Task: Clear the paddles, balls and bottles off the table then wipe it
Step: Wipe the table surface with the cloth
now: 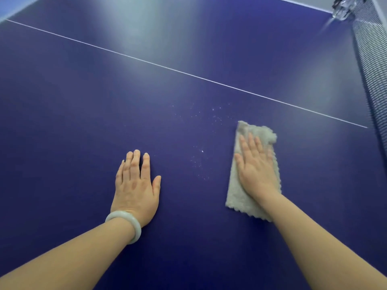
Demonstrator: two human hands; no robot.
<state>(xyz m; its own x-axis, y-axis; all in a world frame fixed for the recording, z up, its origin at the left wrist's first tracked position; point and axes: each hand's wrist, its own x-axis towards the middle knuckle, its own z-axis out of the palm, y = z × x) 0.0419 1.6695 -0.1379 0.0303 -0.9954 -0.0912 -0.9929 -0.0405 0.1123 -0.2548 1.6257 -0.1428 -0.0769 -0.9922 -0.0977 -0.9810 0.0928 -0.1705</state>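
Note:
A dark blue ping-pong table (pixel 83 105) fills the view. My right hand (pixel 256 167) presses flat, fingers straight, on a folded cream fleece cloth (pixel 236 195) that lies on the table right of centre. My left hand (pixel 136 185) rests flat on the bare table surface, fingers straight, with a pale bangle on its wrist. Small white specks or droplets (pixel 201 160) dot the surface between the two hands. No paddles or balls are in view.
The table's net (pixel 374 65) runs down the right edge. A clear plastic bottle (pixel 343 7) shows blurred at the top right by the net. A thin white centre line (pixel 167 68) crosses the table diagonally.

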